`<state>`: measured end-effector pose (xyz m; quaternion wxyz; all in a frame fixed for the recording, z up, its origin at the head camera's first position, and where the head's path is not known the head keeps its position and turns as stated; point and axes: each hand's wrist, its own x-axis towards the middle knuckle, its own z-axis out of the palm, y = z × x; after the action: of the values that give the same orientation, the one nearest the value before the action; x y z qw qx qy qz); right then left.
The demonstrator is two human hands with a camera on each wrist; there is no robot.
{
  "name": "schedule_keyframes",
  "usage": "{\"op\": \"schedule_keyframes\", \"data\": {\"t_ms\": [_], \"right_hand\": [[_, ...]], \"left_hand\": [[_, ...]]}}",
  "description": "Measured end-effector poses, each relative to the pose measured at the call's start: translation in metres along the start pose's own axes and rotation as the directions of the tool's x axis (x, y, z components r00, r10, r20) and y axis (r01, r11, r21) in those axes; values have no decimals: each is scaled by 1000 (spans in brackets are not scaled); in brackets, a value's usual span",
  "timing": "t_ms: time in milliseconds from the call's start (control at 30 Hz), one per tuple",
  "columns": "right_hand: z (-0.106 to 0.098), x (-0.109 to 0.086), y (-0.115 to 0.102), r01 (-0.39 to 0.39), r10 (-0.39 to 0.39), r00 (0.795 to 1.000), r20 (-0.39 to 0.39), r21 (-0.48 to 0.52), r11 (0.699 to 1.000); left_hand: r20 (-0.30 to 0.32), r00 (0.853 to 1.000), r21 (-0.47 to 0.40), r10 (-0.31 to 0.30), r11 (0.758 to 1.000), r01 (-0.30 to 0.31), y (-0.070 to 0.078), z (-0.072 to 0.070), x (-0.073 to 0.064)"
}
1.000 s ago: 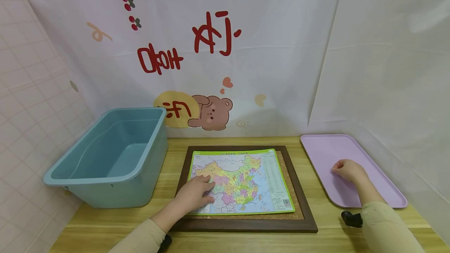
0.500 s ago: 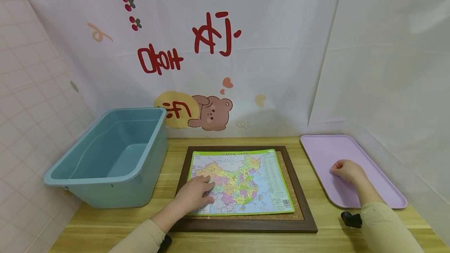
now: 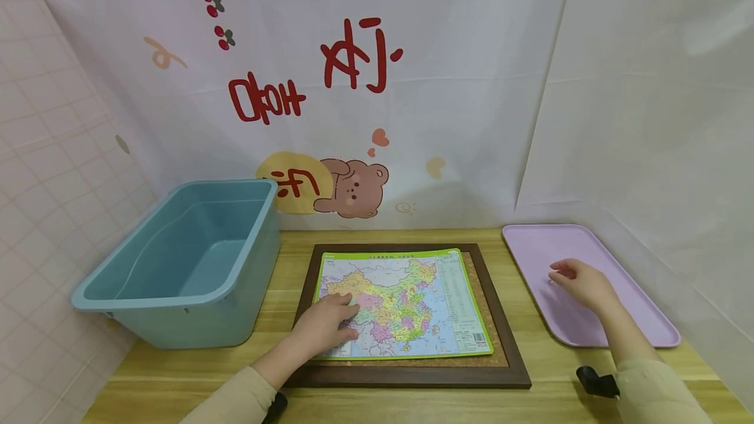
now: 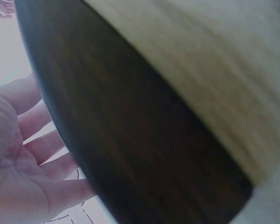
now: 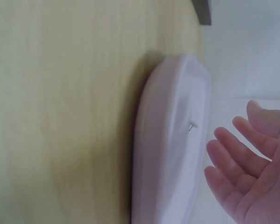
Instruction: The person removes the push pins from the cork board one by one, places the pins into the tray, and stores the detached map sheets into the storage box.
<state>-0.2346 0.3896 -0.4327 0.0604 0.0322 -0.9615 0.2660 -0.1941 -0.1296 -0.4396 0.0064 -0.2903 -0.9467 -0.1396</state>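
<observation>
My left hand point(image 3: 330, 324) rests with spread fingers on the lower left of a colourful map sheet point(image 3: 406, 300) with a green border. Beneath the sheet is a cork board point(image 3: 493, 339) in a dark wooden frame point(image 3: 412, 378), whose edge fills much of the left wrist view. Over the lilac tray point(image 3: 554, 241), my right hand point(image 3: 583, 283) has its thumb and fingers apart and nothing between them. A small pushpin point(image 5: 192, 126) with a thin metal point lies on the tray, just beyond those fingertips in the right wrist view.
A deep blue-green plastic tub point(image 3: 247, 286) stands on the left of the wood-grain table point(image 3: 412, 407). Behind the table hangs a white printed cloth point(image 3: 459, 116) with a bear and red characters.
The right hand's fingertips, together earlier over the tray, have parted, and the hand has shifted slightly back and up. A tiny pin now shows by them. The left hand stays put.
</observation>
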Motion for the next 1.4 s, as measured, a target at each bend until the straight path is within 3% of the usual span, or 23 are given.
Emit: {"op": "schedule_keyframes", "data": {"t_ms": [400,667,833,1033,1267,1400], "right_hand": [[2,-9,-27,57,-62,997,45,98,994],[7,-12,-43,34,-57,994,91,241,970],[12,-10,-47,18,-60,990,125,319,948],[20,-7,-51,-4,-55,986,160,350,937],[27,-5,-57,-52,-29,977,211,367,929],[30,-4,-62,-96,-15,965,263,407,908]], "left_hand": [[-20,999,54,28,998,-27,-5,0,6],[-92,994,3,54,999,-54,-8,-1,12],[-146,989,-33,-37,999,32,-7,-8,16],[-216,970,-80,-115,992,100,-10,-15,19],[-231,946,-151,-228,969,196,-12,-23,16],[-234,930,-161,-283,955,250,-13,-26,15]]}}
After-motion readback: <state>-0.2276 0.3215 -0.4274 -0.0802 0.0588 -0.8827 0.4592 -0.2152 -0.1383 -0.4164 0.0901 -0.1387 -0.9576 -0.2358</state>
